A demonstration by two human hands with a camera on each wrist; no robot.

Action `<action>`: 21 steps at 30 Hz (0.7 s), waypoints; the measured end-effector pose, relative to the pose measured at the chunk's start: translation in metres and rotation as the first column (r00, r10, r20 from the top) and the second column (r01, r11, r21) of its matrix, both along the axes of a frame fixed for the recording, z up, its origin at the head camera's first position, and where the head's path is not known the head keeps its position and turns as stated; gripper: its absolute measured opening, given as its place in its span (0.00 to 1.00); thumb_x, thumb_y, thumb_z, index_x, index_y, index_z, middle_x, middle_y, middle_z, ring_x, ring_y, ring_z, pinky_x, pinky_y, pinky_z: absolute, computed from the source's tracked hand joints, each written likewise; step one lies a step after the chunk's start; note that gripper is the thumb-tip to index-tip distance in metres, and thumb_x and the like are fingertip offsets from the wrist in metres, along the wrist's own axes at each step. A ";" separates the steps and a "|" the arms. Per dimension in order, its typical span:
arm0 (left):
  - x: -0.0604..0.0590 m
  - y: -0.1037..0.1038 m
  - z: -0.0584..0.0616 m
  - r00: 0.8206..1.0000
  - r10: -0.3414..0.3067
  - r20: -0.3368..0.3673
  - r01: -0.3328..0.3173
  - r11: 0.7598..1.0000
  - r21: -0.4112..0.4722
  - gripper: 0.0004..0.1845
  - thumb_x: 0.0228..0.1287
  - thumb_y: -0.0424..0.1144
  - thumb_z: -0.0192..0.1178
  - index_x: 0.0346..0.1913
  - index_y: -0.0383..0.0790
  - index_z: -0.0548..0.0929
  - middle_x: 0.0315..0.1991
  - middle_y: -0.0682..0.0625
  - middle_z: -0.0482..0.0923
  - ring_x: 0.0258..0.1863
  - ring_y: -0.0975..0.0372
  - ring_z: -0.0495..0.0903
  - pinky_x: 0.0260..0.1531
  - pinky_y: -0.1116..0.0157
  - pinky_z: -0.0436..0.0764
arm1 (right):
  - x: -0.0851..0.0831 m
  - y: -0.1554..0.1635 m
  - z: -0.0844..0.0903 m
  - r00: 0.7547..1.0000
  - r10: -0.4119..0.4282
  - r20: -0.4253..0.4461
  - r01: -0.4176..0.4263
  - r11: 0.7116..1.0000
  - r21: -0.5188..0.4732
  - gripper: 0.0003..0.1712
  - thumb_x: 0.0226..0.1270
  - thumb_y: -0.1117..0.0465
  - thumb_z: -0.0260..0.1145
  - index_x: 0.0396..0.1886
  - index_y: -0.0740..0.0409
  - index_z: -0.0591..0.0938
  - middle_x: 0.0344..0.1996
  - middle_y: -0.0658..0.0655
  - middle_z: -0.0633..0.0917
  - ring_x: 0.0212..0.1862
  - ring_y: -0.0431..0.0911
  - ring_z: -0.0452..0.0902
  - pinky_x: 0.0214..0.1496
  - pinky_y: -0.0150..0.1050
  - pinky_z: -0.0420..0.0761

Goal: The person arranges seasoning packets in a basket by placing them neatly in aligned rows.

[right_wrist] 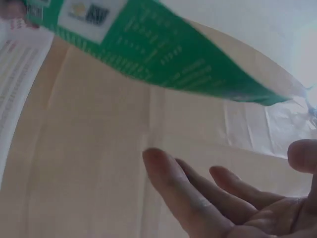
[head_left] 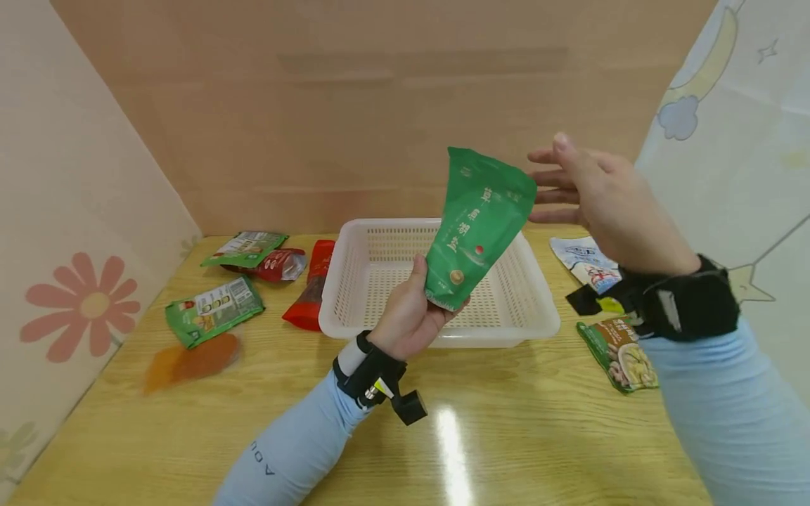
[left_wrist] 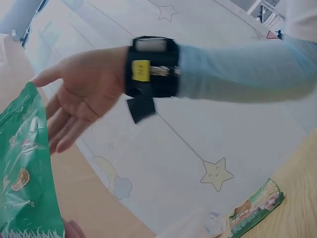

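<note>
My left hand grips a green pouch by its bottom end, thumb on the near face, holding it tilted above a white plastic basket. My right hand is raised beside the pouch's upper right edge with fingers extended and nothing in its grasp. In the right wrist view, a gap shows between those fingers and the pouch, whose back carries a printed code. The left wrist view has the right hand just behind the pouch edge.
Left of the basket lie a red packet, a green packet over a dark red one, another green packet and an orange packet. To the right are a white-blue packet and a green-brown packet. Walls enclose the table.
</note>
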State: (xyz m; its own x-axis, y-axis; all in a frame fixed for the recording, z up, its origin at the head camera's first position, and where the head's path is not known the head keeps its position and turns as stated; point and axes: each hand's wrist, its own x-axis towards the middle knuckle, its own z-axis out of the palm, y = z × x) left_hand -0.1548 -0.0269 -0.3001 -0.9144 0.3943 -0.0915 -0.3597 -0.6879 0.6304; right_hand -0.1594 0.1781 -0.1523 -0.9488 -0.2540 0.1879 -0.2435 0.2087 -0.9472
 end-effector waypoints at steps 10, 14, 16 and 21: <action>-0.004 0.001 0.000 1.000 -0.011 0.008 0.011 0.999 -0.036 0.30 0.67 0.59 0.34 0.59 0.40 0.68 0.49 0.45 0.71 0.45 0.58 0.73 0.46 0.63 0.73 | -0.044 -0.030 0.045 0.963 0.021 0.270 -0.185 0.777 0.602 0.49 0.52 0.24 0.46 0.44 0.65 0.80 0.34 0.60 0.85 0.37 0.52 0.82 0.40 0.45 0.81; -0.008 0.002 -0.001 1.000 0.005 0.006 -0.005 0.999 -0.033 0.30 0.68 0.58 0.34 0.59 0.39 0.68 0.50 0.44 0.70 0.46 0.59 0.72 0.46 0.64 0.73 | -0.054 -0.038 0.046 0.941 0.015 0.338 -0.260 0.672 0.693 0.43 0.53 0.28 0.55 0.44 0.65 0.79 0.33 0.59 0.84 0.34 0.51 0.82 0.38 0.44 0.81; -0.010 0.003 -0.002 1.000 0.012 0.000 -0.012 0.999 -0.030 0.30 0.69 0.57 0.34 0.59 0.38 0.67 0.51 0.44 0.69 0.46 0.59 0.71 0.45 0.64 0.72 | -0.059 -0.041 0.046 0.931 0.008 0.365 -0.287 0.634 0.718 0.37 0.57 0.34 0.59 0.47 0.64 0.76 0.36 0.58 0.83 0.35 0.49 0.81 0.39 0.42 0.81; -0.015 0.003 -0.004 1.000 0.001 -0.019 -0.002 0.999 -0.042 0.29 0.70 0.56 0.31 0.60 0.38 0.66 0.50 0.44 0.68 0.46 0.59 0.69 0.44 0.65 0.70 | -0.067 -0.050 0.041 0.915 -0.015 0.403 -0.312 0.608 0.731 0.27 0.60 0.49 0.65 0.51 0.64 0.72 0.41 0.59 0.81 0.38 0.48 0.80 0.42 0.40 0.79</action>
